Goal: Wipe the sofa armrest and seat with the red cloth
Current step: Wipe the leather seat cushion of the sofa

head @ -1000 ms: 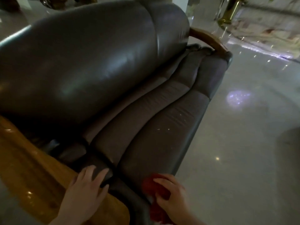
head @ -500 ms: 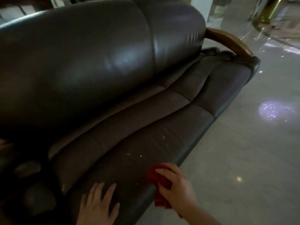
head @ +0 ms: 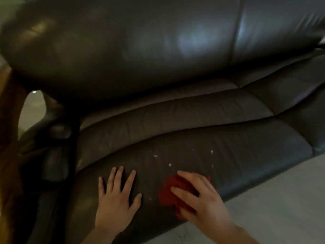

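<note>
Red cloth bunched under the gripping right hand, pressed on the sofa seat near white crumbs; left hand splayed flat, likely bracing

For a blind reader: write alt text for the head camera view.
A person's right hand presses a crumpled red cloth onto the front of a dark leather sofa seat, while the left hand lies flat, fingers spread, beside it. Small white specks dot the seat just beyond the cloth; the padded backrest fills the top, a pale floor lower right.
</note>
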